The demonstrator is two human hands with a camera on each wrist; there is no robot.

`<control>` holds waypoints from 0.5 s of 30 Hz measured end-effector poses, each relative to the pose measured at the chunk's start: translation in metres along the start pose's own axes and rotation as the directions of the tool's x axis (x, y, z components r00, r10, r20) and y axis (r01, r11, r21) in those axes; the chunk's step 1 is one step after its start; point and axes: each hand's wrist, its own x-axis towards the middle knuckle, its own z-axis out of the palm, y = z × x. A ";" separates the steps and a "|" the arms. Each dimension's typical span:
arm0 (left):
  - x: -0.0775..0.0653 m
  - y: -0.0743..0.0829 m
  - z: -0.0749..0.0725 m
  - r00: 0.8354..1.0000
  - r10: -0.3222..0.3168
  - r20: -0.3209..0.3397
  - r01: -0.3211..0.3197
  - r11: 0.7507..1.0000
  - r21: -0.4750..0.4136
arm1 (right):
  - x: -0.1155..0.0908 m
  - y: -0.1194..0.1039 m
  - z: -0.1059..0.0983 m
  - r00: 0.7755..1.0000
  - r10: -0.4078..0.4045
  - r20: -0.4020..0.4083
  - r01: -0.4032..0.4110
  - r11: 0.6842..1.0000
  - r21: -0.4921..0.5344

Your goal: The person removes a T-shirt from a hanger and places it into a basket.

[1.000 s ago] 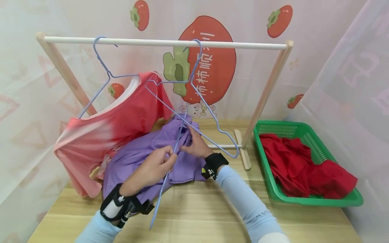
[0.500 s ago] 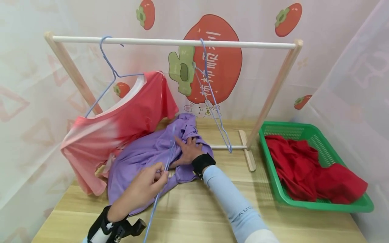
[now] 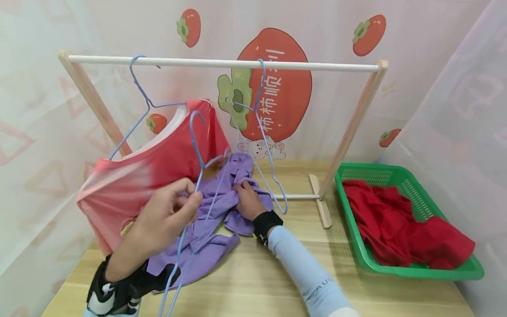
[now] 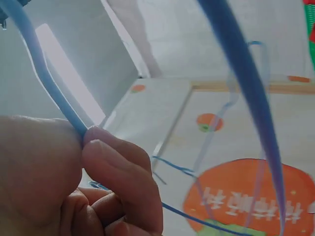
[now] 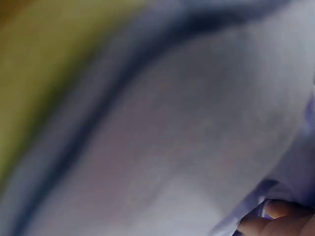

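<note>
A blue wire clothes hanger [image 3: 202, 165] is pinched between the thumb and fingers of my left hand [image 3: 162, 218], its hook pointing up, in front of the rack. The left wrist view shows the hanger's wire [image 4: 54, 92] running past the fingertips. My right hand [image 3: 250, 203] grips the bunched purple garment [image 3: 219, 246] on the table, fingers tucked into its folds. In the right wrist view, pale blurred fabric fills most of the picture, with fingertips [image 5: 278, 219] at the bottom corner. To the left, a pink-and-white top [image 3: 166, 165] hangs on another hanger [image 3: 148, 103].
A clothes rack's white rail [image 3: 198, 63] spans the back of the wooden table [image 3: 277, 273]. From it hangs a bare blue hanger [image 3: 256, 109] above my right hand. On the right stands a green basket [image 3: 420, 273] with red cloth [image 3: 380, 220] in it.
My left hand has moved left and nearer with the hanger, whose hook now shows. My right hand has closed on the purple garment, which lies more bunched. The bare hanger on the rail has swung.
</note>
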 end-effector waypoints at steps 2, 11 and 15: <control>0.007 0.009 -0.006 0.999 0.018 -0.031 -0.018 1.000 0.021 | -0.003 0.001 0.002 0.997 -0.015 -0.079 0.022 0.996 0.089; 0.057 0.016 -0.012 0.995 -0.032 -0.098 0.037 0.998 0.048 | -0.043 -0.013 0.003 0.959 0.273 -0.073 -0.178 0.785 0.594; 0.079 0.004 -0.005 0.994 -0.042 -0.104 0.045 0.999 0.028 | -0.056 -0.014 -0.001 0.946 0.325 -0.006 -0.198 0.593 0.780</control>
